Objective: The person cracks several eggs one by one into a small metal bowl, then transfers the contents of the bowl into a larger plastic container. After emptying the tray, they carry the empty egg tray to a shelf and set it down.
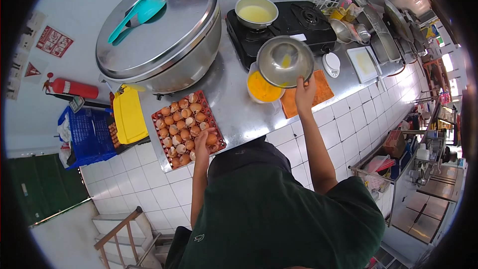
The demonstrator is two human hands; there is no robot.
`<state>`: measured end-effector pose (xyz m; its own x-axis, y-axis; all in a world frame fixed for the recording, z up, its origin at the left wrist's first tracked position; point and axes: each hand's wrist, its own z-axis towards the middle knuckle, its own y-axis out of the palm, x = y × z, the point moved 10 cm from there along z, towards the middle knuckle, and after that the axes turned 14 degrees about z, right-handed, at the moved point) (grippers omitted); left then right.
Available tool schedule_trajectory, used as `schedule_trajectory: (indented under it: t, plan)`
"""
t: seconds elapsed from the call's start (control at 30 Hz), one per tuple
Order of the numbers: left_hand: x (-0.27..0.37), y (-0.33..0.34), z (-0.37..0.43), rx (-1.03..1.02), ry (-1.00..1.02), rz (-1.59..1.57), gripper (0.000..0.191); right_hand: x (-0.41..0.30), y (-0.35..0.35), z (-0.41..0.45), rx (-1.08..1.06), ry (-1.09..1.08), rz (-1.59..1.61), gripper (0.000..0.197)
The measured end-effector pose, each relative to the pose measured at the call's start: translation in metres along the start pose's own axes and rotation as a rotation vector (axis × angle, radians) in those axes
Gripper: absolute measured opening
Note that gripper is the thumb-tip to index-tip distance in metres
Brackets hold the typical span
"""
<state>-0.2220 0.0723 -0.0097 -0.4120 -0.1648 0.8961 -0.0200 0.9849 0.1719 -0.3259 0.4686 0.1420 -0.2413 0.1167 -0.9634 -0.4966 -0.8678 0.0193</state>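
Note:
My right hand (305,95) grips the rim of a stainless steel mixing bowl (269,59). The bowl is tilted over a clear plastic container (253,95) of yellow-orange beaten egg (263,86), with some yellow residue inside the bowl. At the near left of the steel counter, my left hand (202,144) reaches onto a red egg tray (220,138) full of brown eggshells (181,124), many of them broken open. Its fingers and thumb curl around a brown egg (211,139) at the tray's right side; whether that egg is whole is unclear.
Behind the tray stands a large lidded steel pot (179,71) with turquoise scoops (140,16) on top. A pan of pale yellow liquid (255,14) sits on a black gas stove (287,16). An orange cloth (321,89), white scale (331,63) and cutting board (362,64) lie rightward.

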Motion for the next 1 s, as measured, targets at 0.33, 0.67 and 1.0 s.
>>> schedule_trajectory:
  t: [0.33,0.67,1.0]
  plan:
    - [0.013,0.003,-0.004,-0.011,0.058,-0.044,0.035,0.079,-0.024,-0.03,0.193,0.857,1.037,0.024]
    - [0.008,-0.008,-0.022,0.03,0.067,-0.028,0.034,0.102,-0.13,-0.164,-0.005,0.916,0.683,0.015]
    - [0.027,-0.012,-0.031,-0.003,0.153,-0.071,0.036,0.15,0.026,-0.222,-0.511,1.127,0.459,0.048]
